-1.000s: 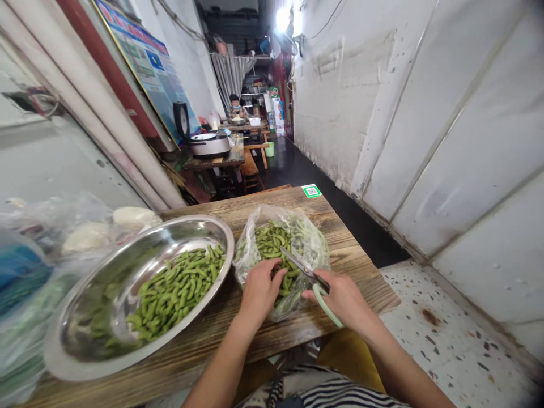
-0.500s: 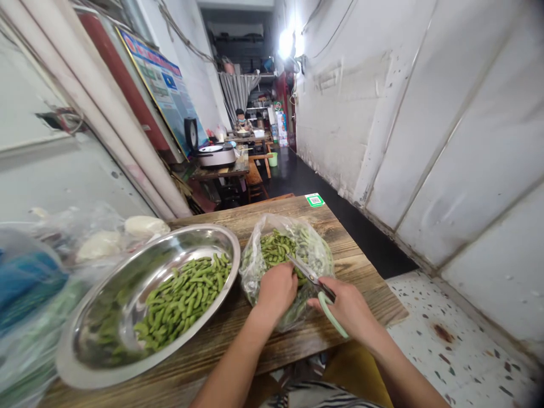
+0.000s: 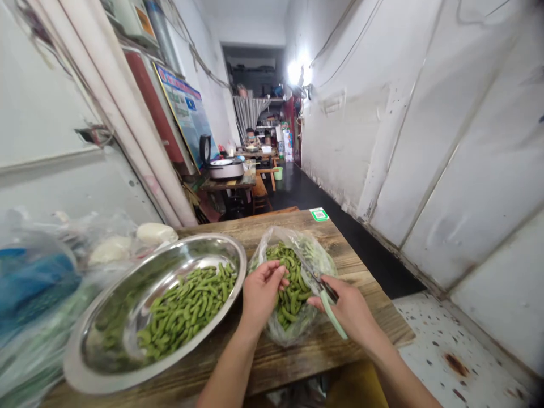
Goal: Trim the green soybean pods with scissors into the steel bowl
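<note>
In the head view, my right hand (image 3: 351, 306) grips scissors (image 3: 329, 311) with pale green handles, their blades over the right side of a clear plastic bag (image 3: 276, 235). Green edamame pods (image 3: 293, 303) fill the open bag. My left hand (image 3: 261, 289) is above the bag's left side, its thumb and fingers pinched together; what lies between the fingertips is too small to make out. Left of the bag, a wide steel basin (image 3: 106, 289) holds a heap of edamame pods (image 3: 191, 306).
A wooden table (image 3: 361, 289) carries the basin and bag, with a green QR sticker (image 3: 319, 214) at its far corner. Plastic bags (image 3: 38, 300) crowd the left. Farther back, a rice cooker (image 3: 226, 169) stands on another table. A white wall (image 3: 352, 130) runs along the right.
My left hand has come up out of the pods and moved left, fingers pinched. The right hand still holds the scissors in nearly the same place. The view has tilted up slightly.
</note>
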`<state>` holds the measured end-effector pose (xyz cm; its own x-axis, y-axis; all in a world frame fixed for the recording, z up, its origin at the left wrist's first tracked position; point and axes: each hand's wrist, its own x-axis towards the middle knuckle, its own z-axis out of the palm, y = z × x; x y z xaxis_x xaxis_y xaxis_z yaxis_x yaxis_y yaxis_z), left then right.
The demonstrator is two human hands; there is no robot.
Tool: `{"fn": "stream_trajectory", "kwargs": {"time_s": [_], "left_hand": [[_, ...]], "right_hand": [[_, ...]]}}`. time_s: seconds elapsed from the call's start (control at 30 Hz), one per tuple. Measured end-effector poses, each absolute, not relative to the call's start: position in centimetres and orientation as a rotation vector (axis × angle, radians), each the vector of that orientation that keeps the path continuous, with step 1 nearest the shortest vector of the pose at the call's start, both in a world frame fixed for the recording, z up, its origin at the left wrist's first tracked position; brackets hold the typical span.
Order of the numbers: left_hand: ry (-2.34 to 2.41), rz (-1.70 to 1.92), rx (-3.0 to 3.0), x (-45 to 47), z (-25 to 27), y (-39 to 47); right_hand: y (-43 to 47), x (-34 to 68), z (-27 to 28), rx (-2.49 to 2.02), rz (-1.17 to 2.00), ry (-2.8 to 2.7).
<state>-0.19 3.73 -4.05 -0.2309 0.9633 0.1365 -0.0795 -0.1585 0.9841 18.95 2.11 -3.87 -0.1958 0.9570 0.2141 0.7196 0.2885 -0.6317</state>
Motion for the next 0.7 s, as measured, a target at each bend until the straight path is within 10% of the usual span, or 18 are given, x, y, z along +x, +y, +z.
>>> {"fn": "stream_trajectory", "kwargs": {"time_s": [0.7], "left_hand": [[1.159, 1.429, 1.076, -0.4, -3.7, 1.8]], "right_hand": [[1.6, 18.3, -2.0, -1.337, 0.493, -2.283]]}}
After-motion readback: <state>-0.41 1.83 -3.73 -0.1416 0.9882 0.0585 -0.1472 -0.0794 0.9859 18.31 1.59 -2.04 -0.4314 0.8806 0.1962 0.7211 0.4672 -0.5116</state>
